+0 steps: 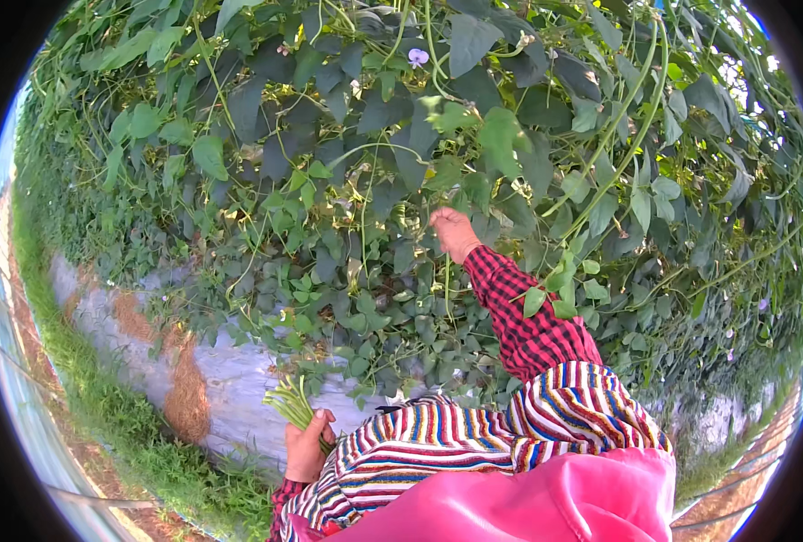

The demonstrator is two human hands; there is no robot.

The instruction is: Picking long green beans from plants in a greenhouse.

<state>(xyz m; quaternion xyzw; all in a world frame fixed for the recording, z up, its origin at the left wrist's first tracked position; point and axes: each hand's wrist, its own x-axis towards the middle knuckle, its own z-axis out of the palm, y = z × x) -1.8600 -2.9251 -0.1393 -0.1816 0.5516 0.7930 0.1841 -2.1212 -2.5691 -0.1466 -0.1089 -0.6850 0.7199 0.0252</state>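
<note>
Low on the left, my left hand (306, 452) is closed around a bunch of long green bean pods (292, 402), whose ends stick up past the thumb. My right hand (454, 232) reaches forward into a wall of climbing bean vines (374, 244), with its fingers curled. A slender green pod (447, 288) hangs just below that hand; whether the fingers grip its upper part is hidden. Two long pods (635, 135) dangle to the right of the hand. Leaves (561, 288) lie across the checked right sleeve (523, 308).
Pale plastic sheeting (252, 386) covers the bed at the foot of the vines, with brown patches (186, 393) on it. Green weeds (164, 474) grow along its near edge. A purple flower (417, 57) shows among the upper leaves.
</note>
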